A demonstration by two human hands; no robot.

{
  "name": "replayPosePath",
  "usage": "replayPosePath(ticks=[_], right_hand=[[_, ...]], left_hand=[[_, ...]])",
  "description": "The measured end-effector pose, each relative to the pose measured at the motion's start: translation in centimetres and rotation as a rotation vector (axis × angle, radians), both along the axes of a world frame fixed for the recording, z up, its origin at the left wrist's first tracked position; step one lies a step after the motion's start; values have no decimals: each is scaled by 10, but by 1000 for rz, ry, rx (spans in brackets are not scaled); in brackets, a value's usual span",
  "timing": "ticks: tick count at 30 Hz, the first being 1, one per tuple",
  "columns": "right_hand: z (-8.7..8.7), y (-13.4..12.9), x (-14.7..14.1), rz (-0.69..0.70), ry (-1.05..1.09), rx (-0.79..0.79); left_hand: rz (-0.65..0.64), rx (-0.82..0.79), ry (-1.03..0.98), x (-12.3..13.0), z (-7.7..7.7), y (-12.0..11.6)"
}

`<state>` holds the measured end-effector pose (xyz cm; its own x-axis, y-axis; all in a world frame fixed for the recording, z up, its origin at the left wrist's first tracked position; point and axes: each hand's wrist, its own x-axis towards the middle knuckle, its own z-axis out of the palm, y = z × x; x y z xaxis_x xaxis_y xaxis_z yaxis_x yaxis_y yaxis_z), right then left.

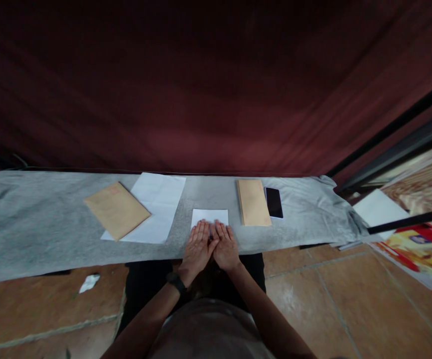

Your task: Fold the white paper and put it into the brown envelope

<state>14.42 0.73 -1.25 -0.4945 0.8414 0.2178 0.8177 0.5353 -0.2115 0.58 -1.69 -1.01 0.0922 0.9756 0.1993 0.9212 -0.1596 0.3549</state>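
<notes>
A small white paper point(210, 215) lies on the grey cloth near the front edge of the table. My left hand point(198, 249) rests palm down on its lower left part, fingers stretched out and pointing forward. Beside it, my right hand point(224, 248) lies flat on the lower right part, fingers also straight. The two thumbs come close together between the hands. Both hands hide the near part of the paper.
On the left, a brown envelope point(117, 210) overlaps large white sheets point(159, 204). Brown envelopes point(253, 202) lie right of my hands, beside a dark phone point(274, 202). The grey cloth point(44, 219) covers the narrow table, with a dark red curtain point(208, 99) behind.
</notes>
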Motion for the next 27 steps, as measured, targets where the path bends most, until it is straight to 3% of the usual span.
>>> replayPosePath(ticks=[7,12,20,27], right_hand=[[-4,-4,17,-71,45,45],[-5,-5,26,-78,38,85],[-5,-4,25,-63,26,104],[-1,-6,24,-105,33,73]], left_hand=[[-1,8,121,-23,1,-10],[81,33,155,-20,-2,-12],[-53,-28,137,17,-1,36],[-14,18,157,-3,-8,51]])
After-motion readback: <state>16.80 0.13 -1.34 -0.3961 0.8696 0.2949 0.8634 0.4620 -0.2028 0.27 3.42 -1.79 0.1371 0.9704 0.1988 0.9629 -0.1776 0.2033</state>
